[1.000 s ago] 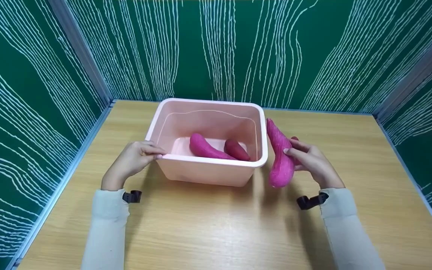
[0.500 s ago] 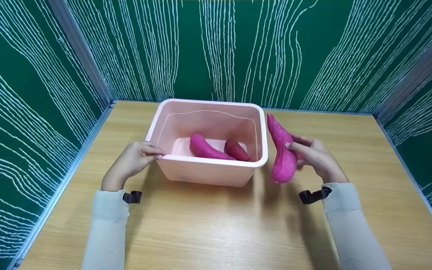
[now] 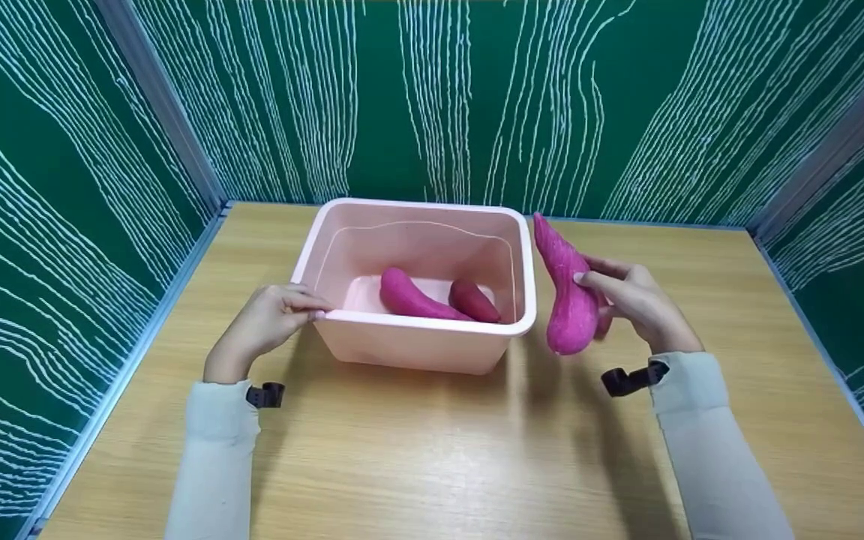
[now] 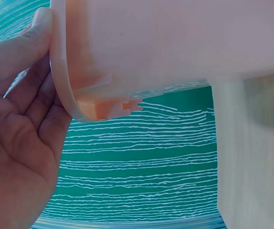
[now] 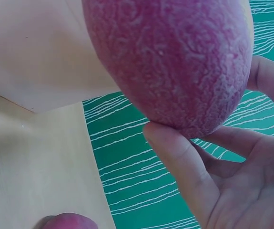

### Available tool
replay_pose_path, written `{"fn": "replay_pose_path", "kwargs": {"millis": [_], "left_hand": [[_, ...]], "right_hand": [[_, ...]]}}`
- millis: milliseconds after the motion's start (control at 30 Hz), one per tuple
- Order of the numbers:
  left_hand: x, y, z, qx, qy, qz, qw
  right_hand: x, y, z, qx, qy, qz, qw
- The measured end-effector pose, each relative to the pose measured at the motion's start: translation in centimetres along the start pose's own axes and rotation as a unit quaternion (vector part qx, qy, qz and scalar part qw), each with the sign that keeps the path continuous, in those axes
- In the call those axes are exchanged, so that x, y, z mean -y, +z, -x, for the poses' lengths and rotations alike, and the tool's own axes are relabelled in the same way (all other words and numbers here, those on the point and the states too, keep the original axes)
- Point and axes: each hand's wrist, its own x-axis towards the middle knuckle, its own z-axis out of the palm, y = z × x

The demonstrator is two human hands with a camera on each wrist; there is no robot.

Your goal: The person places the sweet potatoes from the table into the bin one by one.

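Observation:
In the head view my left hand (image 3: 267,319) grips the near left corner of a pink plastic bin (image 3: 409,346). Seen from the left wrist, the thumb lies over the bin's rim (image 4: 59,71) and the fingers are beneath it. To the right of the bin, my right hand (image 3: 638,304) holds a long curved magenta sweet potato (image 3: 571,307), thumb on the near side. Its narrow tip points up beside the rim, its thick end hangs down. Inside the bin lie a magenta sweet potato (image 3: 411,295) and a smaller red one (image 3: 474,300).
A pink rounded end (image 5: 70,222) shows low in the right wrist view, over the wooden table (image 3: 417,450). Green walls with white wavy lines (image 3: 642,112) stand behind and on both sides. A black strap device (image 3: 633,379) sits at my right wrist.
My right hand has moved up and slightly to the right with the sweet potato, which now sits higher beside the rim. The left hand and the bin have not visibly moved.

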Motion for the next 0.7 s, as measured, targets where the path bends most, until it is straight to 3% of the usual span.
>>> {"fn": "replay_pose_path", "kwargs": {"millis": [700], "left_hand": [[0.0, -0.1, -0.1, 0.003, 0.003, 0.007, 1.0000]], "right_hand": [[3.2, 0.1, -0.9, 0.004, -0.014, 0.007, 0.9999]]}}
